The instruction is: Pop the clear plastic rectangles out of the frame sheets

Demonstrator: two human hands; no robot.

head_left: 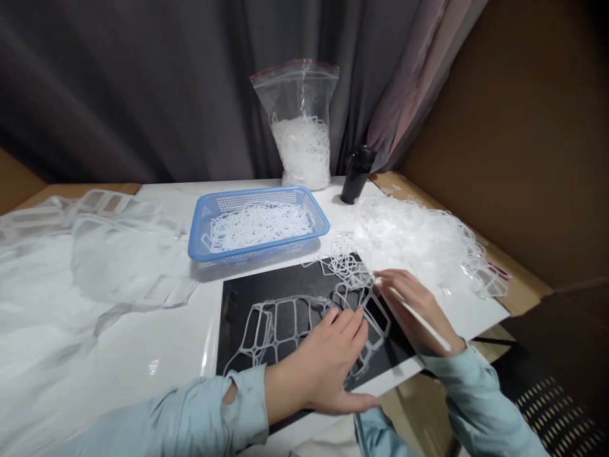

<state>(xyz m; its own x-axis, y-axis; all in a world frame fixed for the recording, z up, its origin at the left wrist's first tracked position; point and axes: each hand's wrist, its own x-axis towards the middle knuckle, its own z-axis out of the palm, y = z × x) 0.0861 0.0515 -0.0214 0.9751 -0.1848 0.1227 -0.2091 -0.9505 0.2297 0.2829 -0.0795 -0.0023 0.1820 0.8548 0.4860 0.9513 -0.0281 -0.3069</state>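
Note:
My left hand (330, 358) lies flat, fingers spread, on a translucent plastic lattice (278, 343) of joined rounded frames. The lattice rests on a black mat (304, 279). At the mat's right side my right hand (412, 301) is closed around a slim white pen-like tool (423, 322), its back end sticking out toward my wrist. The tool's tip is too small to make out near a pile of small loose white frames (346, 263) at the mat's upper edge. Part of the lattice is hidden under my left hand.
A blue basket (259, 251) full of small white frames stands behind the mat. Farther back are a zip bag (304, 149) of similar pieces and a black bottle (358, 174). Translucent sheets (118, 254) cover the left; a heap of clear plastic pieces (413, 235) lies right.

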